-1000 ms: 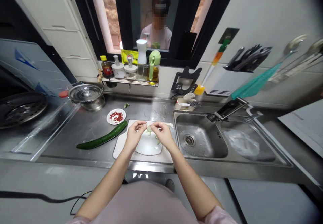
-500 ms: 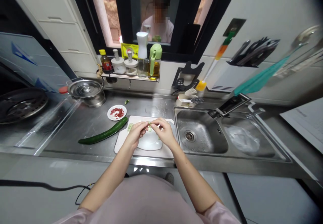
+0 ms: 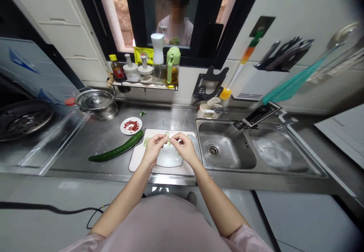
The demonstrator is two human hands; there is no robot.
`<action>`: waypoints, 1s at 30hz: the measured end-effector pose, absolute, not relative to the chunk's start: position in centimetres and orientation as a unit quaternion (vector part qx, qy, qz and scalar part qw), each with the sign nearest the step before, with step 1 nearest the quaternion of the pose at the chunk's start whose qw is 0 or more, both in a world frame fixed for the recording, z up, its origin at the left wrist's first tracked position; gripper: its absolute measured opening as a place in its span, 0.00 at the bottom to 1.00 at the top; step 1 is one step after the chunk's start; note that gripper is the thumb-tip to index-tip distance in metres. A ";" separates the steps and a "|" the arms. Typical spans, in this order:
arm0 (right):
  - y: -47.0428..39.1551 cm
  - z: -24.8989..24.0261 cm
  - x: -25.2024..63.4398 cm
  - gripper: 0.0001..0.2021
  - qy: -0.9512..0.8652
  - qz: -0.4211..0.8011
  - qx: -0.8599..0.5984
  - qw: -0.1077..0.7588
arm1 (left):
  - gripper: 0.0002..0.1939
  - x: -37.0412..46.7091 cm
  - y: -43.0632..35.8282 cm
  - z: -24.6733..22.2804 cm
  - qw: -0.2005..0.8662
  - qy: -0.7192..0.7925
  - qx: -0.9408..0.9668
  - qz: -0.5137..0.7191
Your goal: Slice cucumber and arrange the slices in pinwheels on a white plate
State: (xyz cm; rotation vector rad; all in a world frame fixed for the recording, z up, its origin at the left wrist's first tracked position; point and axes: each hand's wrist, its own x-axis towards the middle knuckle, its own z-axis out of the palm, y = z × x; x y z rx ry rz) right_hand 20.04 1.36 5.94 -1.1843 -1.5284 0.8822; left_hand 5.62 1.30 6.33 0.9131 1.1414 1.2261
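Over a white plate (image 3: 170, 159) on the white cutting board (image 3: 135, 160), both hands meet with their fingertips close together. My left hand (image 3: 154, 147) is closed on a thin pale green cucumber slice (image 3: 167, 134), pinched between thumb and fingers. My right hand (image 3: 183, 146) has its thumb and fingers pinched near the slice's right side; whatever lies between them is too small to make out. More cucumber slices (image 3: 146, 142) rest on the board left of my left hand. A long whole cucumber (image 3: 116, 150) lies on the counter, its tip near the board.
A small white dish (image 3: 123, 126) of chopped red pieces sits behind the cucumber. The steel pot (image 3: 105, 111) is at the back left, a pan (image 3: 25, 117) farther left. At right is the sink (image 3: 227, 146). A rack (image 3: 148, 85) of bottles hangs behind.
The slice at my left fingertips now stands more upright and shows its flat face. My two hands' fingertips are slightly farther apart. The camera view has shifted slightly.
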 end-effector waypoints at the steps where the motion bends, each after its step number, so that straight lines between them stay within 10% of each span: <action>1: 1.4 5.9 20.0 0.10 -0.620 0.372 -0.489 0.487 | 0.16 5.7 1.3 6.4 0.574 0.488 0.396 0.525; 30: 2.2 4.9 21.0 0.08 -0.567 0.475 -0.520 0.428 | 0.21 6.7 1.5 4.0 0.569 0.471 0.398 0.544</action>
